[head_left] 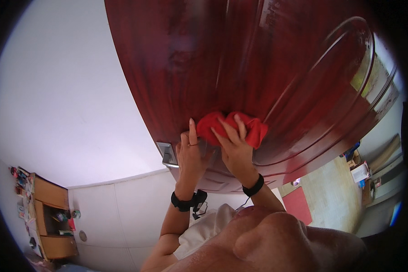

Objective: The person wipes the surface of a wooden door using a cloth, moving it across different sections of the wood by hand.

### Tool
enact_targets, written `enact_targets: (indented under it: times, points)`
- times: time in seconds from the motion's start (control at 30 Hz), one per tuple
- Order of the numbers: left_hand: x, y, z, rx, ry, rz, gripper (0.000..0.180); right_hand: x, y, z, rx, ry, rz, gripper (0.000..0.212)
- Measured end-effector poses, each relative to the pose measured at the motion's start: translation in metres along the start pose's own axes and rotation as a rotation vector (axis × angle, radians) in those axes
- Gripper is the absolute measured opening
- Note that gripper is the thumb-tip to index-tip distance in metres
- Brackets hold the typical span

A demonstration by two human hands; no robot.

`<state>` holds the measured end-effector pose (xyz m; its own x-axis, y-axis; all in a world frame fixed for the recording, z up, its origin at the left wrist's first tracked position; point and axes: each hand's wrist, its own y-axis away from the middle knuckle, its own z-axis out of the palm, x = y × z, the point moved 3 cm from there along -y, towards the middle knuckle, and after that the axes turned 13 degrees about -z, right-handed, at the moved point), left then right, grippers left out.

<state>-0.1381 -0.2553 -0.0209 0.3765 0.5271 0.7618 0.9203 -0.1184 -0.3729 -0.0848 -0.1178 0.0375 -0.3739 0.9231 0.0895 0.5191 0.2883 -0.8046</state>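
A glossy dark red wooden door (pixel 190 81) with curved raised moulding fills the upper part of the head view. My right hand (pixel 237 152) presses a bunched red cloth (pixel 257 132) against its surface, fingers spread over the fabric. Just left of the cloth, my left hand (pixel 190 156) rests against the door, index finger stretched up and the other fingers partly bent; I see nothing in it. Beside that hand, at the door's left edge, is a silver metal door handle (pixel 168 155). Black bands circle both wrists.
A white wall (pixel 68 90) lies left of the door. At the lower left stands a wooden shelf unit (pixel 54 195) crowded with small items. A red mat (pixel 297 204) lies on the pale floor (pixel 331 190) at the lower right, near several stacked objects.
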Motion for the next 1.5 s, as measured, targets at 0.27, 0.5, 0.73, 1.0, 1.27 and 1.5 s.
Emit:
enact_targets:
  times: [0.27, 0.5, 0.73, 1.0, 1.27, 1.5]
  points:
    - [-0.004, 0.009, -0.002, -0.013, -0.057, 0.058, 0.109, -0.019, 0.084, 0.052, -0.194, -0.224, 0.067, 0.040]
    - [-0.018, 0.015, -0.002, -0.500, 0.954, -0.184, 0.082, -0.008, 0.040, 0.013, 0.136, -1.026, 0.396, 0.046]
    - [-0.007, 0.048, -0.008, -0.407, 1.188, -0.477, 0.071, -0.044, 0.020, 0.007, 0.002, -0.879, 0.052, 0.045]
    - [-0.021, 0.003, -0.046, 0.491, 0.990, -0.046, 0.052, 0.034, 0.027, -0.066, 0.286, -0.173, 0.099, 0.044]
    - [0.050, -0.060, -0.030, 0.701, -0.288, 0.252, 0.072, 0.087, 0.062, -0.032, 0.276, 0.257, 0.281, 0.043]
    - [0.055, -0.040, 0.053, 0.499, -0.212, 0.580, 0.076, 0.103, 0.074, -0.006, 0.339, 0.329, 0.219, 0.041]
